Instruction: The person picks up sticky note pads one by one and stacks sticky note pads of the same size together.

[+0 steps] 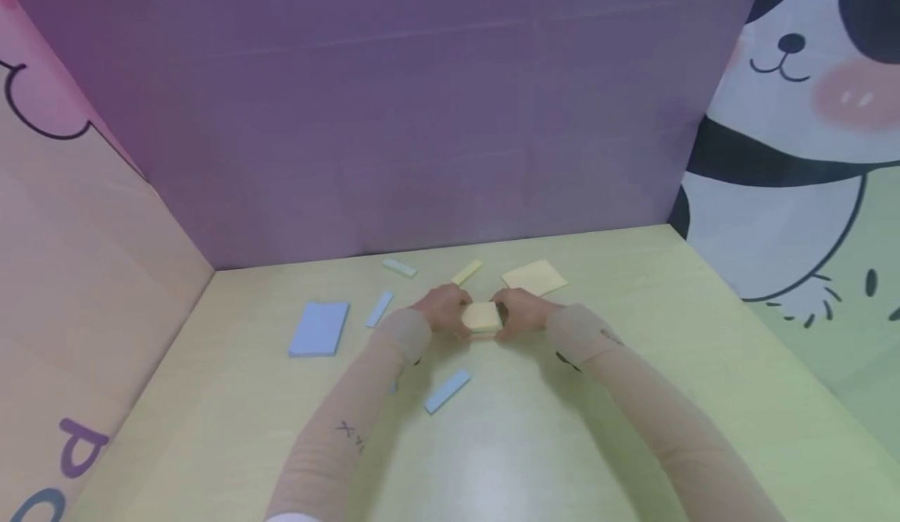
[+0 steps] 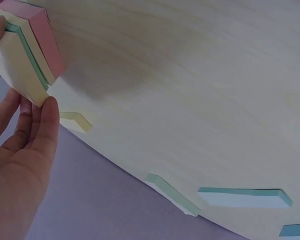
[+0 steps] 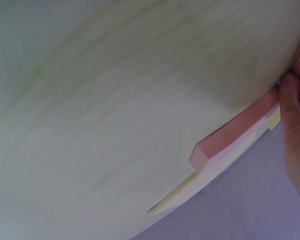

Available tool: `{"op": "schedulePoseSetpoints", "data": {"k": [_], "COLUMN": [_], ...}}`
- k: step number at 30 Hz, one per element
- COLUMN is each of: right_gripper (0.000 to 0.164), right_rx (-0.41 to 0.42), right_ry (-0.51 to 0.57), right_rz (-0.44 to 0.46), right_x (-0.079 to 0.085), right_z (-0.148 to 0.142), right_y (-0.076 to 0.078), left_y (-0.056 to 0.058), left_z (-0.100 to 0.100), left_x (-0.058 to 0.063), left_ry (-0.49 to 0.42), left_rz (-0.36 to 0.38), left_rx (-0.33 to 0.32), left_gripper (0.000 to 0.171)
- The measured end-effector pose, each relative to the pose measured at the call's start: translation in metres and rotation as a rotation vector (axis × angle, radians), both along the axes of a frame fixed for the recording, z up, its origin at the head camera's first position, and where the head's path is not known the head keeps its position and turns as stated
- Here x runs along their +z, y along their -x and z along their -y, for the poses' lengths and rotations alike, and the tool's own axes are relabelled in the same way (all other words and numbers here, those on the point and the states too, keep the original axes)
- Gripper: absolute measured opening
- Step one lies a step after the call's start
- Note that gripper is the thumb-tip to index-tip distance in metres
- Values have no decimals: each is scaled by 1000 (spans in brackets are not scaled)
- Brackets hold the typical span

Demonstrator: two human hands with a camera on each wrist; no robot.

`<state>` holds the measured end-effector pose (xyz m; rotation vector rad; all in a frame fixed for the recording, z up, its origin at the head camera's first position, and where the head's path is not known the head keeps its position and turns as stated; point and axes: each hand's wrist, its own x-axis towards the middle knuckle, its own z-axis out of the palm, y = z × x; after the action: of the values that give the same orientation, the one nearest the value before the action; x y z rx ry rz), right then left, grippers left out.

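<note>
Between my two hands is a small stack of sticky note pads (image 1: 482,316), cream on top, with green and pink layers showing in the left wrist view. My left hand (image 1: 443,309) pinches its left side; in the left wrist view, fingertips grip the outer cream pad (image 2: 20,65), and the pink pad (image 2: 47,42) is on the far side. At the stack's right side, my right hand (image 1: 522,311) holds the edge with thumb and fingers. A long pink sticky note pad (image 3: 235,132) lies right beside the right hand's fingers in the right wrist view.
A yellow sticky note pad (image 1: 534,276) lies behind the right hand, and a yellow strip (image 1: 467,273) beyond the stack. Leftward are a green strip (image 1: 399,267), a blue strip (image 1: 380,309) and a large blue pad (image 1: 319,329). Another blue strip (image 1: 447,391) lies nearer. A purple wall (image 1: 422,131) borders the table's back.
</note>
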<state>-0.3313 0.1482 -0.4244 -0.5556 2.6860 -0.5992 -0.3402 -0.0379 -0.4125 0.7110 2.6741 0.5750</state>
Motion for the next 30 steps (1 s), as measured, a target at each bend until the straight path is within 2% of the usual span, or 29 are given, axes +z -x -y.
{"op": "schedulePoseSetpoints", "data": {"k": [15, 30], "right_gripper": [63, 61], "right_rx": [7, 0], "right_ry": [16, 29], "right_rz": [5, 9], "right_x": [6, 6], "right_z": [0, -1], "right_y": [-7, -7], "left_y": [-12, -8], "left_z": [-4, -9], "left_x": [12, 12], "left_ry": [47, 75], "left_rz": [-1, -5], "left_rx": [16, -6], "left_gripper": [46, 45]}}
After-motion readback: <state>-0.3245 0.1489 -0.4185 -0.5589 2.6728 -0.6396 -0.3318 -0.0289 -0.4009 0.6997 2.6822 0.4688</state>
